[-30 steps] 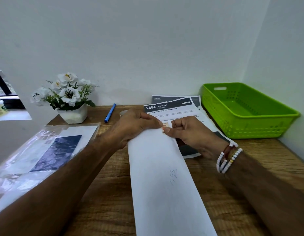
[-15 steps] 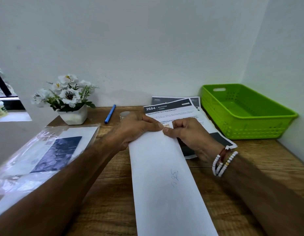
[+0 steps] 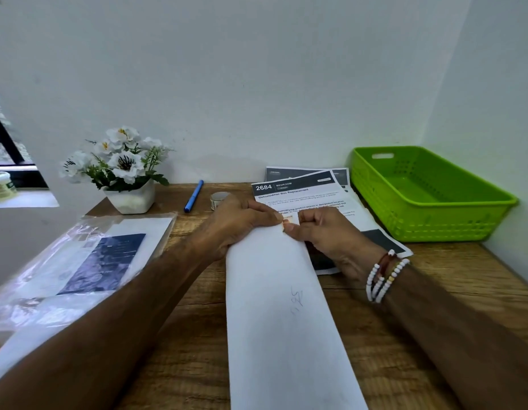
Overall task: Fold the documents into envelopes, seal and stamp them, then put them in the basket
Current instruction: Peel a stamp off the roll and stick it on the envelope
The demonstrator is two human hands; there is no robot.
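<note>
A long white envelope (image 3: 283,315) lies lengthwise on the wooden table, running from the front edge toward the middle. My left hand (image 3: 236,223) holds down its far left corner. My right hand (image 3: 325,235), with bead bracelets on the wrist, pinches at the far edge beside it. A small orange-white stamp (image 3: 288,218) shows between the fingertips of both hands. Printed documents (image 3: 304,190) lie stacked behind the hands. The green plastic basket (image 3: 440,226) stands at the right against the wall, with nothing in it.
A clear plastic sleeve with papers (image 3: 79,261) lies at the left. A white pot of flowers (image 3: 129,196), a blue pen (image 3: 193,195) and a small roll of tape (image 3: 218,199) sit near the back wall. Walls close off the back and right.
Both hands stay at the envelope's far end. The stamp was seen, then covered by the fingers, and shows between the fingertips again now. The head camera shifted slightly.
</note>
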